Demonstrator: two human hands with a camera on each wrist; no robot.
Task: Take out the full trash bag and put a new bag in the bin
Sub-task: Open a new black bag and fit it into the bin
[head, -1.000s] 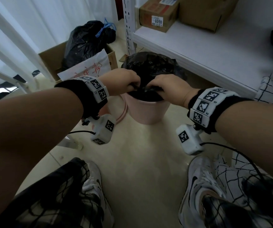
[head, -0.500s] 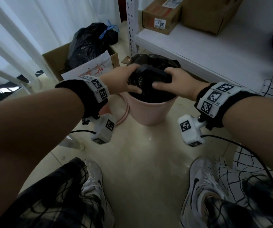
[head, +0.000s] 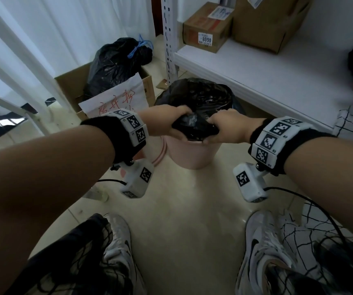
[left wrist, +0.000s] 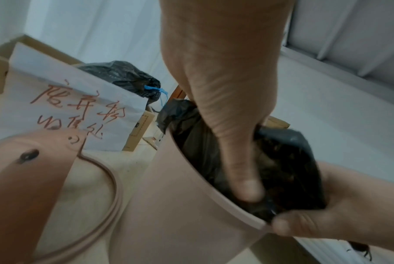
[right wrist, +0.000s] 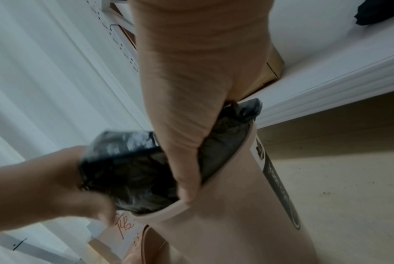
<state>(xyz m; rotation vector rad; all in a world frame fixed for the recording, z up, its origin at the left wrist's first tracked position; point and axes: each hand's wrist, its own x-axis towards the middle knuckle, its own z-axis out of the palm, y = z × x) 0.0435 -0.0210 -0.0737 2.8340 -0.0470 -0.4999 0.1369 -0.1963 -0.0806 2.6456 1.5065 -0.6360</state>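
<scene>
We grip the black bag [head: 194, 126] with both hands over the near rim of the pink bin [head: 192, 154], left hand [head: 165, 122] and right hand [head: 226, 128] each clenched on a bunch of plastic. The bag sits inside the bin on the floor, just left of the white shelf [head: 277, 81].

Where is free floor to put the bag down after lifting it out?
Bare floor lies between the pink bin and the shoes. Left of the bin is crowded: pink ring, cardboard box with a tied bag. The shelf borders the right.
</scene>
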